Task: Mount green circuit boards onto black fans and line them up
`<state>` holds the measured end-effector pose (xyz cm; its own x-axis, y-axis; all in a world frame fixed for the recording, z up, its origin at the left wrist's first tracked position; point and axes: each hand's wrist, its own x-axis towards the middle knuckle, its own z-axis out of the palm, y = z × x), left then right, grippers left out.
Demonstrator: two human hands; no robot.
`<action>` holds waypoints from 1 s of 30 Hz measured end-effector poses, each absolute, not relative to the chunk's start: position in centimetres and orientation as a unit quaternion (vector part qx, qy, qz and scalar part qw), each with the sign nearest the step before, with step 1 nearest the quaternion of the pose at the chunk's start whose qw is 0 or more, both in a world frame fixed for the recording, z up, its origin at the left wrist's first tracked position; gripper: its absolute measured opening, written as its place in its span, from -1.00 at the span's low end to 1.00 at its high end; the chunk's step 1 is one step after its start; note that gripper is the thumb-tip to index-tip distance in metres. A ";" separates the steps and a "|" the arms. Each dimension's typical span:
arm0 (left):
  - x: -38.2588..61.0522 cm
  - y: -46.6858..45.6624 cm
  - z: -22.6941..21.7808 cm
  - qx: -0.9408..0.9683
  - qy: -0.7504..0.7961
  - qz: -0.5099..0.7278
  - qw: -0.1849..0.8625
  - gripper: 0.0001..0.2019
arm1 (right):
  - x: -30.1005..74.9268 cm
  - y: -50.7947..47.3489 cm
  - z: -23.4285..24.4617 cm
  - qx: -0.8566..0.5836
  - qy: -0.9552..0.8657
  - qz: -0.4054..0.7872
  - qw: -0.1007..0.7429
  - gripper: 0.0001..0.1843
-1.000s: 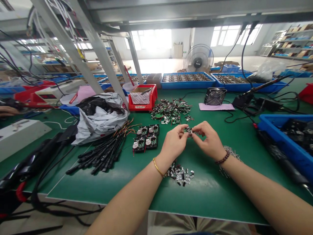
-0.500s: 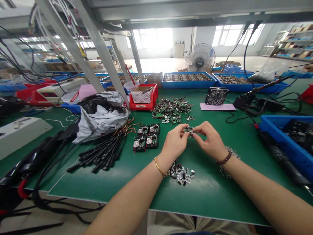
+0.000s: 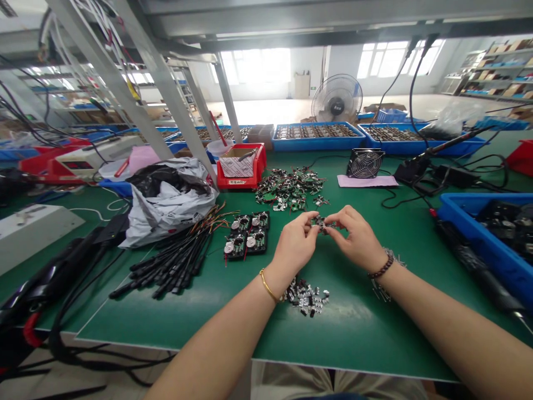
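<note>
The work on one small circuit board (image 3: 320,224) looks to be under way: it sits between the fingertips of both hands, raised a little off the table (image 3: 353,344), and whether anything is fixed to it yet is too small to tell. Left of the fingers, four black housings (image 3: 255,241) stand together in a block, each with a board and a round silver part in it; these seem further along. Beyond the fingers lies a heap of loose boards (image 3: 287,188), apparently much of what is left to handle. Nearer the body than the fingers is a scatter of small metal parts (image 3: 308,300), also loose.

The left hand (image 3: 296,240) pinches the board's left end between thumb and forefinger, while the right hand (image 3: 357,238) grips its right end the same way. Both forearms reach forward and converge, wrists bent so the fingertips face each other. Thin metal pins (image 3: 382,291) lie partly hidden under the right wrist, behind and right of the fingers.
</note>
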<state>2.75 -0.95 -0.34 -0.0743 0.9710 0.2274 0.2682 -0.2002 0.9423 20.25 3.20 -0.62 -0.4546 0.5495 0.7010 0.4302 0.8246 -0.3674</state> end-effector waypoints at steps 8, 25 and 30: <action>2.7 -0.1 -0.3 0.529 0.520 0.537 0.403 -0.70 | 19.4 2.8 -1.2 -0.285 -0.858 0.044 0.426 -0.85; 0.0 1.1 1.5 0.499 0.534 0.543 0.414 -0.40 | 42.8 4.5 10.8 -0.700 -0.710 0.001 0.072 -0.63; 0.3 1.2 1.5 0.493 0.525 0.565 0.402 -0.39 | 49.0 6.4 6.4 -0.719 -0.695 -0.003 -0.022 -0.67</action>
<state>0.33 1.19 1.47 -0.1896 0.9726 0.1348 0.0645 -0.1246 0.9901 49.05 6.37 6.40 0.0351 0.9990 -0.0264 0.9988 -0.0342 0.0357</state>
